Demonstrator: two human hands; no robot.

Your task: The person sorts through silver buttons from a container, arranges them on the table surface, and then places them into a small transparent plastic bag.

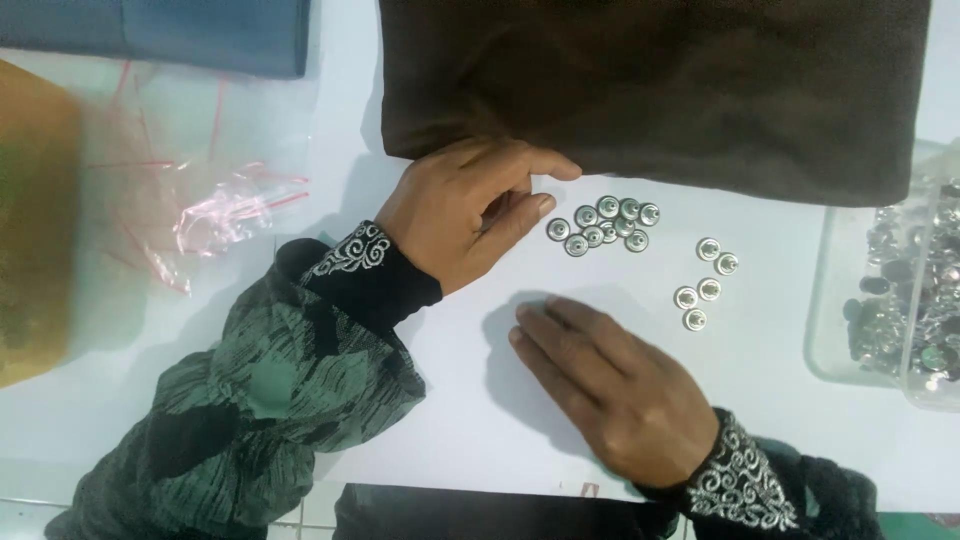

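1. Head view: the left hand [462,208] rests on the white table [470,420] at the lower edge of the folded dark brown cloth [650,85]. Its fingers are curled loosely, thumb tip close to the forefinger as if pinching something small, but whether anything sits between them I cannot tell
2. Just beside that thumb lies a tight cluster of silver metal buttons [603,224], gathered near the cloth so they stay within easy reach
3. A smaller group of buttons [704,283] lies apart, toward the table's right edge, seemingly kept separate from the cluster
4. The right hand [610,385] lies flat, palm down, fingers stretched and together, grasping nothing; it appears to rest on the bare surface near the near edge
5. At the right edge a clear plastic box [880,300] holds many more buttons, probably the supply
6. At the left edge lie crumpled clear bags [215,205], a tan cloth [35,220] and, in the far corner, blue cloth [200,35]
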